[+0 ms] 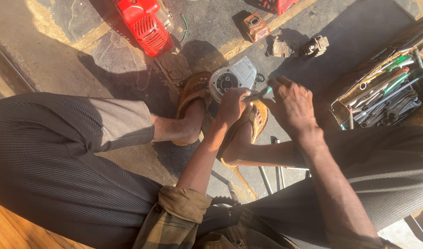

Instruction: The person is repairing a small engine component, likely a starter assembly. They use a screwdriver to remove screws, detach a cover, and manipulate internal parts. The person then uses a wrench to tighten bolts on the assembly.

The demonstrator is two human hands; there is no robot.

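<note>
Red engine housing [146, 23] on the concrete floor [59, 41] at far edge, rusty small parts [256, 26] beside it, open box of tools [382, 99] at right edge.

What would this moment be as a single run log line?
left hand: steadies grey engine housing | right hand: grips green-handled tool | toolbox beside

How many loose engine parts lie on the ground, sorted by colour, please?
Red engine housings: 2 — large, edge
Rusty orange part: 1
Dark metal parts: 2
Grey engine cover under the left hand: 1
Total: 6
</note>
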